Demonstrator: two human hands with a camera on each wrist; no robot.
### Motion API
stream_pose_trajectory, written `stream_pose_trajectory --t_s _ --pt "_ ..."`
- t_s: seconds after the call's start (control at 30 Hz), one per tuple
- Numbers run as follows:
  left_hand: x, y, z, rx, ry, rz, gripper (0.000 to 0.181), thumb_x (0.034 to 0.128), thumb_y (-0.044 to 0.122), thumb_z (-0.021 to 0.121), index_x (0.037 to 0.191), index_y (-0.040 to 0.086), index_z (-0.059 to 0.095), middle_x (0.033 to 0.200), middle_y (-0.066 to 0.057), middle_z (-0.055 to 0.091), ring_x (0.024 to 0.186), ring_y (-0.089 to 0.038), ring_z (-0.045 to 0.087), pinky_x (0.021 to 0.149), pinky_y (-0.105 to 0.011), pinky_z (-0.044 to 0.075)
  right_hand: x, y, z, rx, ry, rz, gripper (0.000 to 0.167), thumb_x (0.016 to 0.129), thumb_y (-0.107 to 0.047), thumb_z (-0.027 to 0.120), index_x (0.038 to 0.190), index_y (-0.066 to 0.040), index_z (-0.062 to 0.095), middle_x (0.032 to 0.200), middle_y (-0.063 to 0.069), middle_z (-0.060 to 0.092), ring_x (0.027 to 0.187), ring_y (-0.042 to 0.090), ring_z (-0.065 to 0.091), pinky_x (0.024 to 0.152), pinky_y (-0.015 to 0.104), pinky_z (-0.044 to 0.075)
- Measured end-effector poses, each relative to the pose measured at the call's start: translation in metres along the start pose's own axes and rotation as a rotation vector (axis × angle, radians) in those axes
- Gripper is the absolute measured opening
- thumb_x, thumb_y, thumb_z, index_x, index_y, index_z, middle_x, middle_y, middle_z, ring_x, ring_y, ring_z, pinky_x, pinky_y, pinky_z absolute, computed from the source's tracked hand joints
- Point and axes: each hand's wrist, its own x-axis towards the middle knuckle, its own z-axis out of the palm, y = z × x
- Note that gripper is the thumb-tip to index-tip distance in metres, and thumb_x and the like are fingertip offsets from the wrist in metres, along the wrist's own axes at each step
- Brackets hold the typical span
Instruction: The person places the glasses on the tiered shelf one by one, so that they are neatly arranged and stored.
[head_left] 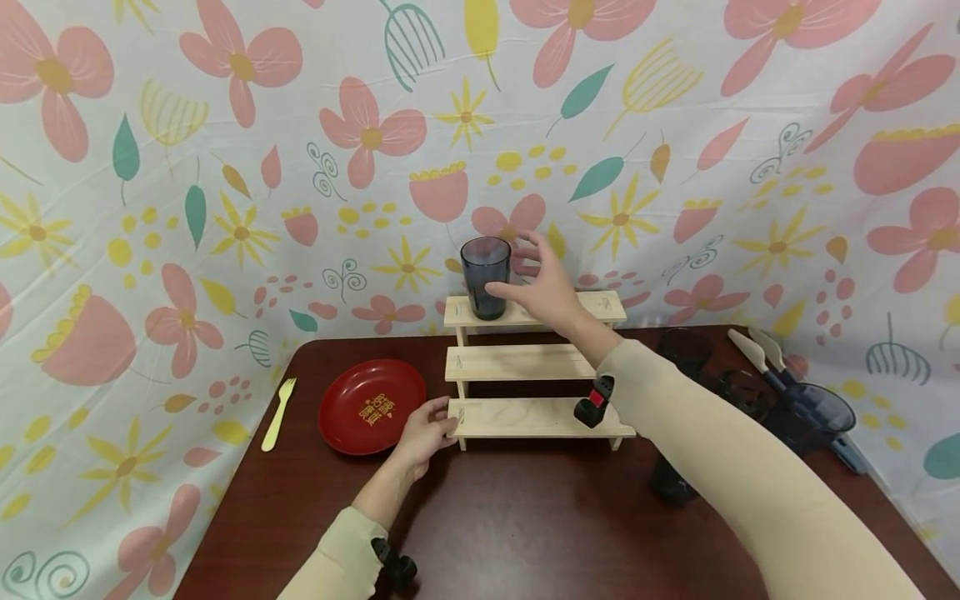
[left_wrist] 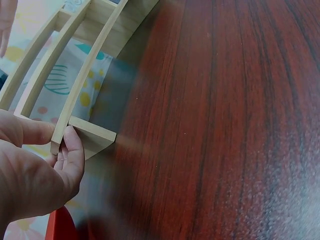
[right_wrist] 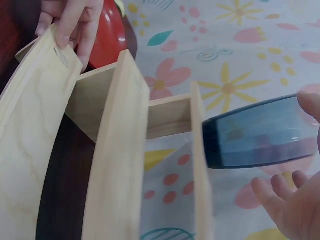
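Note:
A dark blue-grey glass [head_left: 486, 279] [right_wrist: 260, 135] stands upright near the left end of the top tier of a three-tier wooden shelf [head_left: 525, 417] [left_wrist: 82, 82] [right_wrist: 120, 150]. Around the right side of the glass is my right hand [head_left: 551, 287] [right_wrist: 295, 205], thumb at its near side and fingers spread; in the right wrist view the fingers are apart from the glass, and whether the thumb touches it I cannot tell. My left hand [head_left: 423, 433] [left_wrist: 40, 170] [right_wrist: 80, 20] pinches the left end of the lowest tier between thumb and fingers.
On the dark wooden table [head_left: 495, 517], a red plate [head_left: 372, 408] lies left of the shelf, with a pale yellow fork [head_left: 279, 414] beyond it. To the right are dark glasses [head_left: 821, 412] and white-tipped utensils [head_left: 747, 348], partly behind my right sleeve. A floral cloth [head_left: 420, 150] hangs behind.

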Motion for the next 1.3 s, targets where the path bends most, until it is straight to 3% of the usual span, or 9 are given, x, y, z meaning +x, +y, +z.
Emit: stream_pose_trajectory --t_s 0.23,0.47,0.63,0.77,1.03,1.3 --pt "0.001 -0.001 0.000 -0.003 0.000 0.012 0.056 0.1012 0.002 0.058 0.151 -0.012 0.038 0.129 -0.030 0.055 0.098 -0.027 0.065 0.084 -0.038 0.060 -0.020 -0.018 -0.028 -0.022 -0.065 -0.001 0.095 0.086 -0.035 0.087 0.161 -0.026 0.029 0.156 0.012 0.041 0.136 0.033 0.048 0.099 0.053 0.052" --pt "0.000 0.000 0.000 -0.010 0.007 0.002 0.055 0.1006 0.001 0.058 0.151 -0.010 0.040 0.129 -0.028 0.055 0.098 -0.025 0.064 0.083 -0.035 0.059 -0.052 -0.030 -0.063 -0.004 -0.094 -0.062 0.089 0.090 -0.020 0.083 0.162 -0.024 0.030 0.156 0.009 0.041 0.137 0.032 0.049 0.104 0.054 0.049" --pt "0.001 -0.001 0.000 -0.005 0.005 0.004 0.055 0.1005 0.002 0.058 0.151 -0.011 0.040 0.129 -0.028 0.055 0.097 -0.025 0.065 0.084 -0.036 0.060 -0.086 -0.034 -0.088 -0.078 -0.055 -0.082 0.087 0.090 -0.013 0.083 0.160 -0.026 0.033 0.153 0.004 0.047 0.134 0.026 0.054 0.102 0.043 0.053" --pt "0.000 0.000 0.000 -0.001 0.001 0.014 0.055 0.1002 0.001 0.057 0.151 -0.012 0.039 0.129 -0.029 0.056 0.097 -0.026 0.065 0.083 -0.036 0.060 -0.117 -0.029 -0.105 -0.119 -0.020 -0.099 0.087 0.090 -0.005 0.081 0.160 -0.028 0.035 0.151 0.004 0.049 0.130 0.021 0.056 0.096 0.028 0.055" --pt "-0.001 0.001 0.001 -0.001 -0.011 0.022 0.056 0.0999 0.000 0.056 0.151 -0.014 0.037 0.129 -0.031 0.056 0.095 -0.024 0.065 0.083 -0.038 0.060 -0.178 0.003 -0.127 -0.173 0.080 -0.137 0.089 0.088 0.009 0.077 0.161 -0.019 0.034 0.149 0.006 0.049 0.126 0.010 0.056 0.093 0.016 0.051" --pt "-0.002 0.002 0.001 -0.003 0.001 0.013 0.056 0.0998 0.000 0.058 0.151 -0.013 0.038 0.129 -0.031 0.055 0.097 -0.026 0.065 0.084 -0.038 0.060 -0.227 0.040 -0.120 -0.262 0.350 -0.088 0.091 0.081 0.010 0.083 0.158 -0.015 0.041 0.141 0.005 0.057 0.121 0.006 0.057 0.094 0.011 0.044"
